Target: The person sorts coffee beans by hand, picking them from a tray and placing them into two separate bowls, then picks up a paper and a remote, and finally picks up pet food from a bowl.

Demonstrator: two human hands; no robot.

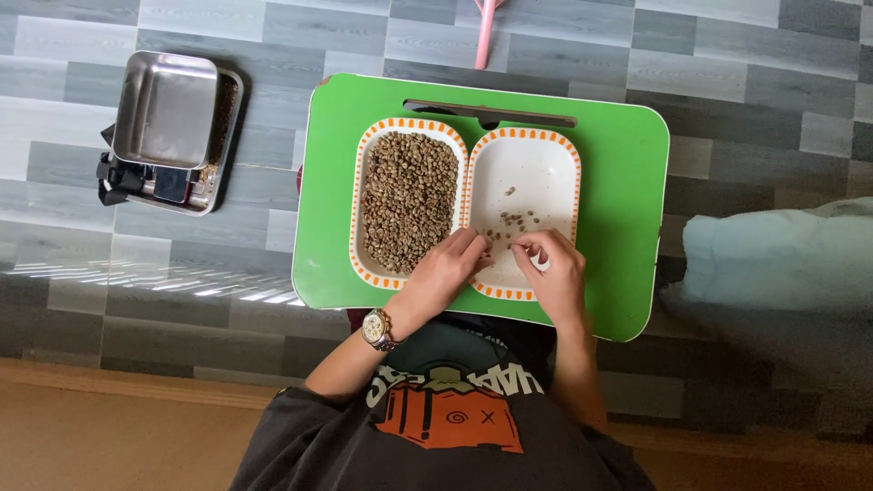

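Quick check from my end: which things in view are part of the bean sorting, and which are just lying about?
In use: left hand, right hand, tray full of beans, tray with few beans, green lap table.

Lying about: steel trays on the floor, pink handle, pale blue cushion.

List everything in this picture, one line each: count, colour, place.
lap table: one, green, centre, on the grey tiled floor.
left tray: one, white with orange rim, full of brownish beans.
right tray: one, same pattern, holding a few beans.
steel trays: two, silver, stacked, upper left.
pink object: one, top edge.
cloth: one, pale blue-green, right.
wristwatch: one, metallic, left wrist.
left hand: between the trays.
right hand: over the right tray, fingertips pinched.
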